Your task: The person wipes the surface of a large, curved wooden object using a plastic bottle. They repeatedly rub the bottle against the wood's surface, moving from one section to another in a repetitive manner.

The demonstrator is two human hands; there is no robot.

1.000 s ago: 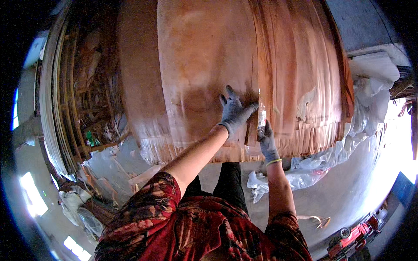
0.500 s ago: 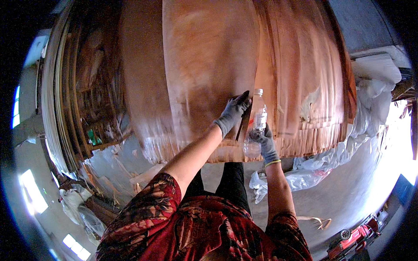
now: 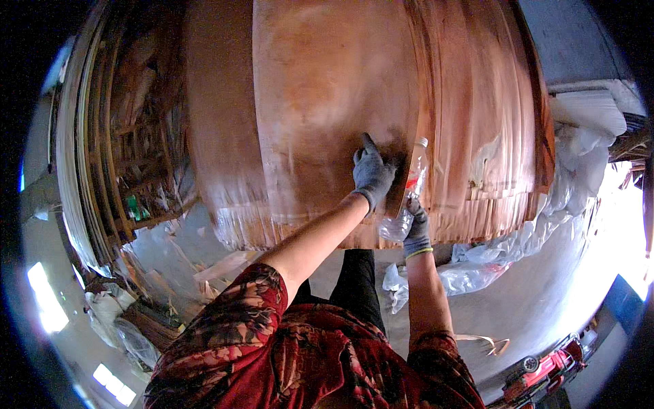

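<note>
My left hand (image 3: 374, 174), in a grey glove with darkened fingertips, lies on the wide reddish-brown wood sheet (image 3: 320, 88) near its right edge. One finger is stretched away from me; the others are partly smeared by motion. Just right of that edge, my gloved right hand (image 3: 417, 228) grips a clear plastic bottle (image 3: 395, 228) around its lower part. The bottle slants, its whitish cap pointing away from me, and a red-and-white label shows on its side. The sheet's edge covers part of the bottle's left side.
More brown sheets (image 3: 470, 102) lie stacked to the right, with ragged near edges. Crumpled clear plastic film (image 3: 477, 273) hangs below and at the right. Dark slatted wood stands at the left. A red machine (image 3: 545, 371) with wheels is on the floor at lower right.
My left hand has shifted right and turned, one finger now stretched forward across the sheet. The sheet's right edge and the bottle have moved slightly right, the bottle still in my right hand.
</note>
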